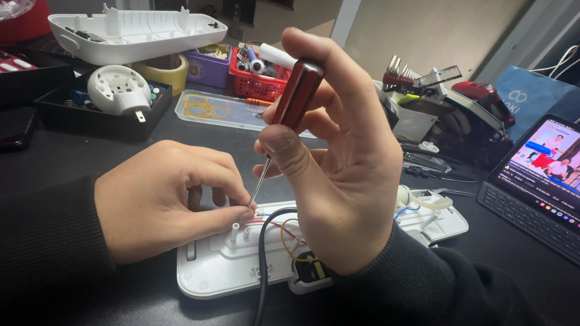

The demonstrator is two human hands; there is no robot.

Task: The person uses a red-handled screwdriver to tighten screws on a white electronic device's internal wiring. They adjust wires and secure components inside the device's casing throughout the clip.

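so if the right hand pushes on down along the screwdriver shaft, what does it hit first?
The right hand drives the red-handled screwdriver down into the open white plastic power-strip base, landing by the left hand's fingertips among thin coloured wires; exact contact is unclear.

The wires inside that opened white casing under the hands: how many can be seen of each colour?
Inside the white casing, by colour:
Black cable: 1
Yellow wire: 1
Red wire: 1
Blue wire: 1
Total: 4 in view; the right hand holding the screwdriver may hide more, and the left hand covers part of the casing.
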